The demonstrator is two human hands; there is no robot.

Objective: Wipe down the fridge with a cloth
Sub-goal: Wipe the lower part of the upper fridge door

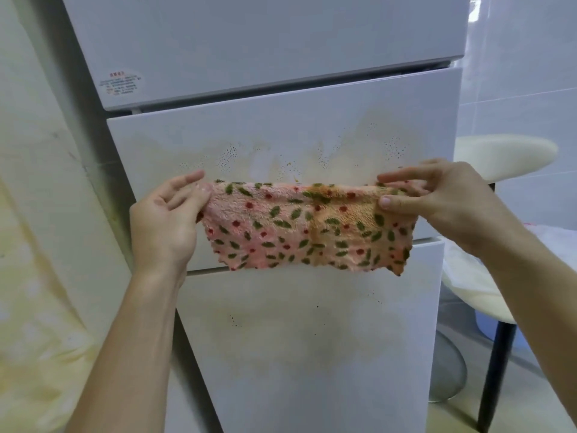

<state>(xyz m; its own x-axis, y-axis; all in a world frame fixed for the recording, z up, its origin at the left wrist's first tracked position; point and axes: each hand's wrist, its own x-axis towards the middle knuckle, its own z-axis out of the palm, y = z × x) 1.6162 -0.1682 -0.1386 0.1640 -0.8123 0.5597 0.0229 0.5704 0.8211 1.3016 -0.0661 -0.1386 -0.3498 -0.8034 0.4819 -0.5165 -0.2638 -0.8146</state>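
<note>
Shows a pink terry cloth printed with green leaves and red dots (307, 228), stretched out wide in front of a tall white three-door fridge (281, 57). Hangs level with the seam between the middle door (281, 142) and the lower door (312, 354), covering the bottom part of the former; whether touching the door or held just off it, cannot tell. Gripped at the upper left corner by the left hand (165, 220), thumb and curled fingers closed on the fabric, palm turned toward the camera. Pinched at the upper right corner by the right hand (437, 198), thumb in front, forefinger extended along the top edge. Bears an orange-yellow soiled band down the centre of the fabric. Shows yellowish smears and clusters of small dark specks across the middle door above the cloth, with fainter smears on the lower door. Carries a small printed sticker with red and grey text (121, 84) on the upper door, lower left. To the right, beside the fridge: a cream round-seated stool on black legs (505, 157) and a white tiled wall (524, 73). To the left: a pale wall with yellow staining (31, 229).
</note>
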